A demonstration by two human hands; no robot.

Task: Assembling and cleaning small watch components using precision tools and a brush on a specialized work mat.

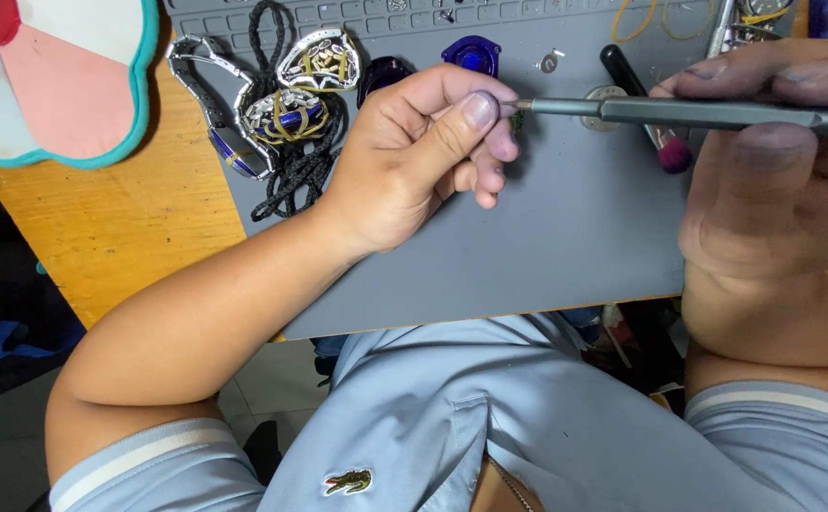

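Head view: the left hand point(414, 156) is curled almost closed, thumb and forefinger pinched on a tiny dark green part point(517, 120) that is too small to make out. The right hand point(774, 161) is closed around a slim grey metal screwdriver point(698, 113), held level above the mat, its fine tip touching the pinched part. Both hands hover over a smooth grey rubber work mat point(546, 246) that lies on an orange wooden table point(120, 228). Along the mat's far edge runs a row of shallow moulded compartments point(338, 14); what they hold cannot be told. Near the left hand lie shiny metal watch bracelet links point(210, 90), a black braided cord point(300, 171), and a translucent blue round piece point(472, 55). A small metal disc point(603, 95) sits just under the screwdriver, beside a black-handled brush with a pink tip point(655, 128). A teal-rimmed, pink and white object point(63, 85) rests at the table's left corner.
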